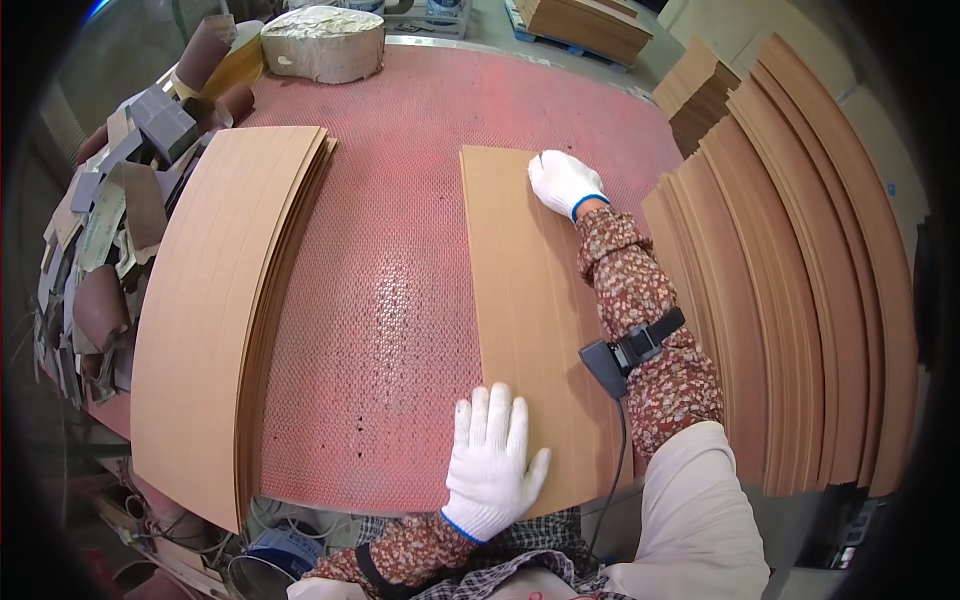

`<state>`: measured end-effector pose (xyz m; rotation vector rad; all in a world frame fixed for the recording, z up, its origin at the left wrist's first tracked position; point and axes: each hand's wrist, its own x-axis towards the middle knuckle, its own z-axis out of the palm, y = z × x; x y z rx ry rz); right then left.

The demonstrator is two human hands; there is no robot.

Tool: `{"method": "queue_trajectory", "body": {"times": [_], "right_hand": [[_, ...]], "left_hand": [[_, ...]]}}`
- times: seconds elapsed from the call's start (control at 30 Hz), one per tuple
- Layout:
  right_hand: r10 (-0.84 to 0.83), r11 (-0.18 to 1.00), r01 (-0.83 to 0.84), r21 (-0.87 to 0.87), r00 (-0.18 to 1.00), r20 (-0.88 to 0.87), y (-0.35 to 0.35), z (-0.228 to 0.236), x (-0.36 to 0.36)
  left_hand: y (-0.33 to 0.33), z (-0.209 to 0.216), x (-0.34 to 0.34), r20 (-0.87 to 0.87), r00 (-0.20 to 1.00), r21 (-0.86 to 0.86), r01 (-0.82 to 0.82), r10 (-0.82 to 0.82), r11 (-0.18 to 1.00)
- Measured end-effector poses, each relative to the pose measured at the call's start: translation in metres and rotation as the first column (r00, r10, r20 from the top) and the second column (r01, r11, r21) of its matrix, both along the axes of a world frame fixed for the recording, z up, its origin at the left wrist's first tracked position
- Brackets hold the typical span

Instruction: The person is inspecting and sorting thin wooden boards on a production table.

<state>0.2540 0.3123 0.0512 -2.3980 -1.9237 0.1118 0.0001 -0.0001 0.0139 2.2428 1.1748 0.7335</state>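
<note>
Head view: your left hand (pixel 493 470), fingers extended, lies over the near-left edge of the wood-grain panel (pixel 540 320) on the red textured mat (pixel 370 280); your right hand (pixel 566 182) curls at its far end, grip indeterminable

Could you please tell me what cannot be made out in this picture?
All in the head view:
- Right grip: fingertips, hidden behind its own knuckles.
- Middle board: underside, hidden by its top face.
- Left stack: number of boards, edges too fine to count.
- Cable: lower end, lost at the clothing.
- Bucket: partly cut off by the lower edge.
</note>
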Motion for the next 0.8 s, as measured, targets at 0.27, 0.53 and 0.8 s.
{"method": "queue_trajectory", "body": {"times": [0.27,0.53,0.8], "right_hand": [[0.165,0.986,-0.16,-0.051,0.981,0.107,0.066,0.024,0.011],[0.098,0.995,-0.1,0.004,0.988,0.118,0.027,0.026,-0.006],[0.01,0.999,-0.01,-0.034,1.0,0.013,-0.145,0.014,-0.029]], "left_hand": [[0.002,-0.002,0.012,0.016,1.0,-0.008,-0.026,0.026,1.0],[-0.01,0.002,0.006,0.068,0.997,0.035,-0.026,0.024,0.999],[-0.054,0.0,-0.006,0.061,0.997,0.083,-0.058,0.053,0.995]]}}
